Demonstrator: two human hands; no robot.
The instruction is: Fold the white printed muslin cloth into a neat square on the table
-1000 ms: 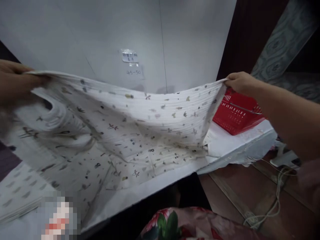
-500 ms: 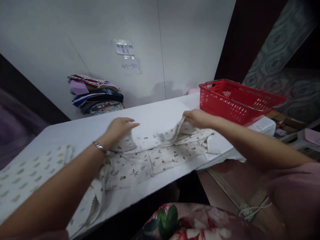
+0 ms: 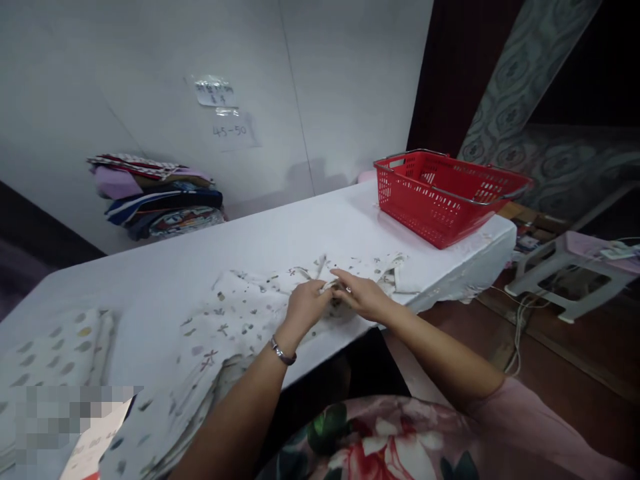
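Observation:
A white printed garment [image 3: 245,303] with small plant-like motifs is spread over the white-covered table [image 3: 280,230]. My left hand [image 3: 307,305], with a metal band at its wrist, pinches the garment near the table's front edge. Right beside it, my right hand [image 3: 367,297] has its thumb and fingers closed on the same bunched part. Both sets of fingertips nearly meet, and the exact bit of cloth between them is partly hidden. To the left lies a folded white cloth [image 3: 60,353] with leaf prints. More white printed fabric [image 3: 165,420] hangs at the front edge.
A red plastic basket [image 3: 440,200] stands at the table's right end. Folded clothes [image 3: 160,197] are stacked at the back left against the wall. Paper signs [image 3: 227,130] are stuck on the wall. A plastic stool [image 3: 575,267] and loose cables [image 3: 517,333] are at right.
My hands have come together from far apart, my left moving right and my right moving left and down. The folded garment layer now lies opened out and bunched between them. The view has shifted rightward.

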